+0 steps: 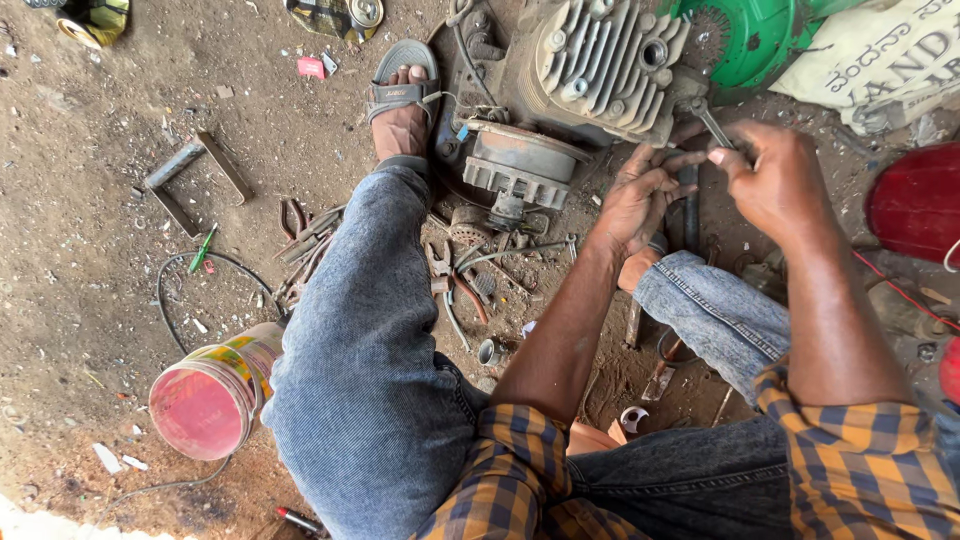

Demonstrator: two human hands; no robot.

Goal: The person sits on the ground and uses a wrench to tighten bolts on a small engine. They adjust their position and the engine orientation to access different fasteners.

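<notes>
Wrench (712,122) jaws sit against the side of the finned engine block (605,62), low down by its right corner, and the right hand (775,180) closes its grip round the wrench shaft with thumb and forefinger pinched near the head. Just beside it the left hand (637,195) curls its fingers around a dark rod-like part (689,205) that stands between the two hands; I cannot tell whether that is a second tool or a piece of the engine. To do this well, I'd judge the wrench wants seating squarely on the fastener before any force goes in, with the left hand bracing the part so nothing twists, and the pull kept short and even, because a slip here would drive the knuckles into the fins. Below the block sits a round toothed housing (520,165), and the person's sandalled foot (402,95) rests touching the engine's left edge, steadying it on the dirt floor (90,200). Pliers (455,285) and other small tools lie scattered between the knees. Farther left stands a tipped paint can with a pink lid (205,405), a loop of black cable (175,290) near it. A green fan cover (755,35) lies beyond the engine.
</notes>
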